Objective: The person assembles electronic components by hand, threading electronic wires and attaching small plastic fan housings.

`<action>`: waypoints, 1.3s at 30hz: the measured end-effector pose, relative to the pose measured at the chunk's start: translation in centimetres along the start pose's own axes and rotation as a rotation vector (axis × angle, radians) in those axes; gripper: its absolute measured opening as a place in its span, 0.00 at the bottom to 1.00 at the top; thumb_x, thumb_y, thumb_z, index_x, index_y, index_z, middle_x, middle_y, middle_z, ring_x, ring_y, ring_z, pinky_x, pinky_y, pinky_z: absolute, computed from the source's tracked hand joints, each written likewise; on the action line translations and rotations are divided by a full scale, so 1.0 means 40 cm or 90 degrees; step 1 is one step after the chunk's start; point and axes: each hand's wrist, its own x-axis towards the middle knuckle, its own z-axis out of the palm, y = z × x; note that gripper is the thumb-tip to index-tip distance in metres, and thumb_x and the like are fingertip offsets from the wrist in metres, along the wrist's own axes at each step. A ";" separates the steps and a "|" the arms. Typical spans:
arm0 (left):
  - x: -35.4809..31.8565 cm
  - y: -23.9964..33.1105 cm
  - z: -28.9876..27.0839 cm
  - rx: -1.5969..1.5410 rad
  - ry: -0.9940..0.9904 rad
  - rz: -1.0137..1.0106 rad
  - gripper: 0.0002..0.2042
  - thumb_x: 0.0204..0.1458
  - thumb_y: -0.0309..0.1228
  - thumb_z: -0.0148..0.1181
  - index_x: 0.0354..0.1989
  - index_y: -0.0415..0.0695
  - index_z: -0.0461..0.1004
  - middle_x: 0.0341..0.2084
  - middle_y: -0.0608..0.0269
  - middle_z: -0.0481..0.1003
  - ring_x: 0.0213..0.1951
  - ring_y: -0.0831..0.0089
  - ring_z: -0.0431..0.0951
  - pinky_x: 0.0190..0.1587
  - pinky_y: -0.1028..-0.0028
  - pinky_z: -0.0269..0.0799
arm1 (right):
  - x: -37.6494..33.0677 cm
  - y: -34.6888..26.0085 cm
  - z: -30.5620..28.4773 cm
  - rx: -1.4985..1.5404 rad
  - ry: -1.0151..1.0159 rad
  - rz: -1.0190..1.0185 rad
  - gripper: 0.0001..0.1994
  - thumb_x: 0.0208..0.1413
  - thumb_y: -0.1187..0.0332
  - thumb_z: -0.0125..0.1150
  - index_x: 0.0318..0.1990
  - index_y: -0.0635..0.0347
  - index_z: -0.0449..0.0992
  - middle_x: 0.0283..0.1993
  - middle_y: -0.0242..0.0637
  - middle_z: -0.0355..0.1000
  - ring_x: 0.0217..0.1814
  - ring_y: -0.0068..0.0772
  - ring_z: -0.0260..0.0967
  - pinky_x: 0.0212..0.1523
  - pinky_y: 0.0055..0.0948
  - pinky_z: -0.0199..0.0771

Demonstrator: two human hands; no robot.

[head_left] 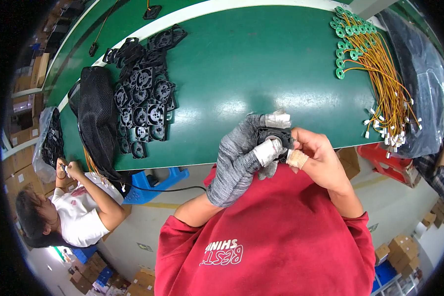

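- Small black fan frame (274,138) is held in the air just off the near edge of the green table (241,64), above the person's red shirt (281,232), not resting on anything.
- Frame is roughly square, so no clear long axis; its flat face is turned toward the camera, and finer orientation is too hidden by fingers to tell.
- Left hand (241,158), in a grey knit glove with taped fingertips, is closed around the frame's left side; taped thumb presses on its face.
- Right hand (318,155), bare with a tape strip on one finger, pinches the frame's right edge; the frame sits between the two hands, touching both.
- Open green surface lies just beyond the hands, across the middle of the table.
- Pile of black fan frames (143,93) sits toward the table's left edge beside a black mesh bag (96,118), well apart from the hands.
- Bundle of yellow wires with green rings (375,64) lies along the right edge, running to the far right corner.
- Another person (74,207) works at the near left corner.
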 end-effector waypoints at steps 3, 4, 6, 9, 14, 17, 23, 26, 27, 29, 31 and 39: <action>0.002 -0.009 0.000 0.026 0.011 0.032 0.13 0.49 0.25 0.50 0.44 0.38 0.68 0.26 0.64 0.72 0.16 0.86 0.65 0.16 0.86 0.57 | 0.000 0.002 0.004 0.048 -0.010 0.009 0.05 0.50 0.76 0.53 0.31 0.63 0.63 0.27 0.24 0.60 0.29 0.12 0.56 0.27 0.15 0.61; 0.001 -0.013 0.000 0.027 0.011 0.032 0.13 0.49 0.25 0.50 0.44 0.38 0.68 0.26 0.64 0.72 0.16 0.86 0.65 0.16 0.86 0.57 | 0.000 0.003 0.005 0.048 -0.010 0.008 0.05 0.50 0.76 0.53 0.31 0.63 0.63 0.27 0.24 0.60 0.29 0.12 0.56 0.27 0.15 0.61; -0.001 -0.020 0.001 -0.026 -0.006 0.085 0.13 0.49 0.23 0.51 0.44 0.38 0.68 0.28 0.65 0.72 0.19 0.87 0.65 0.19 0.87 0.59 | 0.001 0.006 0.007 0.062 -0.028 0.005 0.04 0.51 0.77 0.51 0.31 0.63 0.63 0.27 0.25 0.58 0.28 0.13 0.57 0.25 0.15 0.61; -0.003 -0.019 0.014 0.115 0.009 0.149 0.13 0.49 0.23 0.51 0.45 0.38 0.68 0.31 0.66 0.71 0.24 0.88 0.66 0.25 0.86 0.63 | -0.001 0.007 0.002 0.082 -0.031 -0.010 0.03 0.51 0.77 0.51 0.31 0.63 0.63 0.28 0.25 0.59 0.27 0.13 0.57 0.24 0.17 0.62; 0.009 -0.016 -0.001 0.155 -0.049 0.177 0.15 0.49 0.23 0.53 0.47 0.39 0.67 0.36 0.64 0.71 0.33 0.82 0.71 0.37 0.82 0.68 | -0.004 -0.013 -0.005 -0.007 0.034 -0.006 0.02 0.51 0.78 0.51 0.31 0.65 0.66 0.26 0.28 0.63 0.27 0.15 0.61 0.25 0.17 0.63; 0.005 0.010 -0.029 0.453 -0.167 0.252 0.15 0.48 0.30 0.56 0.45 0.40 0.69 0.40 0.58 0.73 0.37 0.73 0.75 0.41 0.75 0.70 | -0.012 -0.045 -0.008 -0.243 0.113 -0.117 0.02 0.50 0.76 0.53 0.30 0.66 0.69 0.25 0.31 0.66 0.27 0.17 0.63 0.25 0.18 0.64; 0.023 0.032 -0.073 1.002 -0.129 0.677 0.18 0.40 0.28 0.59 0.43 0.44 0.71 0.43 0.56 0.71 0.42 0.60 0.73 0.43 0.68 0.69 | 0.003 -0.077 -0.049 -0.110 -0.002 0.114 0.04 0.52 0.72 0.52 0.32 0.64 0.69 0.24 0.29 0.66 0.26 0.14 0.63 0.24 0.17 0.66; 0.022 0.030 -0.055 0.982 -0.118 0.541 0.20 0.41 0.30 0.60 0.46 0.44 0.70 0.46 0.55 0.69 0.44 0.60 0.72 0.45 0.68 0.68 | 0.010 -0.031 -0.059 0.029 -0.065 0.062 0.04 0.52 0.74 0.51 0.35 0.63 0.68 0.26 0.27 0.65 0.26 0.14 0.61 0.24 0.16 0.67; 0.024 0.025 -0.050 0.915 -0.126 0.477 0.25 0.40 0.32 0.61 0.51 0.44 0.66 0.48 0.54 0.67 0.45 0.60 0.70 0.46 0.69 0.66 | 0.009 -0.026 -0.054 0.019 -0.058 0.052 0.04 0.52 0.75 0.51 0.36 0.63 0.68 0.28 0.28 0.66 0.28 0.14 0.61 0.26 0.17 0.67; 0.025 0.027 -0.046 0.864 -0.121 0.433 0.27 0.40 0.34 0.62 0.52 0.43 0.65 0.48 0.53 0.67 0.44 0.60 0.71 0.46 0.69 0.67 | 0.006 -0.039 -0.039 0.002 -0.030 0.061 0.04 0.51 0.74 0.52 0.35 0.63 0.68 0.27 0.29 0.66 0.27 0.15 0.62 0.25 0.17 0.66; 0.032 0.033 -0.051 0.790 -0.144 0.355 0.31 0.40 0.33 0.61 0.56 0.42 0.59 0.46 0.51 0.66 0.45 0.56 0.69 0.46 0.67 0.68 | 0.004 -0.036 -0.027 -0.015 -0.001 0.069 0.04 0.51 0.73 0.53 0.33 0.63 0.68 0.27 0.29 0.65 0.26 0.17 0.63 0.25 0.17 0.66; 0.028 0.057 -0.051 0.782 -0.182 0.320 0.27 0.40 0.33 0.63 0.52 0.45 0.63 0.36 0.55 0.68 0.34 0.59 0.73 0.36 0.68 0.69 | -0.013 -0.034 -0.002 -0.499 0.118 -0.344 0.07 0.44 0.78 0.57 0.33 0.63 0.71 0.29 0.38 0.63 0.28 0.36 0.65 0.26 0.27 0.66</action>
